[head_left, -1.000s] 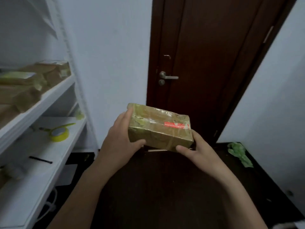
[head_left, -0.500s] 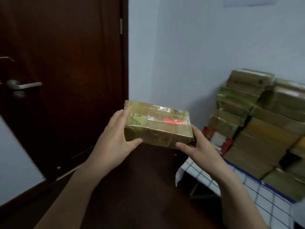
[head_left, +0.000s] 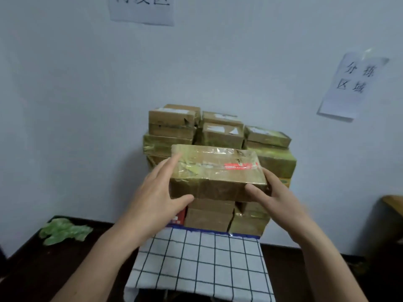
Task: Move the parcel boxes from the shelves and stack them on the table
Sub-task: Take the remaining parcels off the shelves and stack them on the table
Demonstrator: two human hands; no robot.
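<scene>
I hold a brown parcel box point(head_left: 216, 171), wrapped in clear tape with a red label strip, in the air in front of me. My left hand point(head_left: 157, 192) grips its left end, thumb under the front face. My right hand point(head_left: 274, 195) grips its right end. Behind and below the box stands a stack of several taped parcel boxes point(head_left: 220, 131) against the wall, resting on the small table with a white checked cloth point(head_left: 200, 262). The held box hides the middle of the stack.
Two paper signs hang on the pale wall, one at the top point(head_left: 141, 9) and one at the right point(head_left: 355, 83). A crumpled green bag point(head_left: 63, 231) lies on the dark floor at left. A wooden edge point(head_left: 394, 203) shows at the far right.
My view has swung right from the shelves and door to the table. The stack now sits straight ahead, and the box stays held in both hands, closer to the stack.
</scene>
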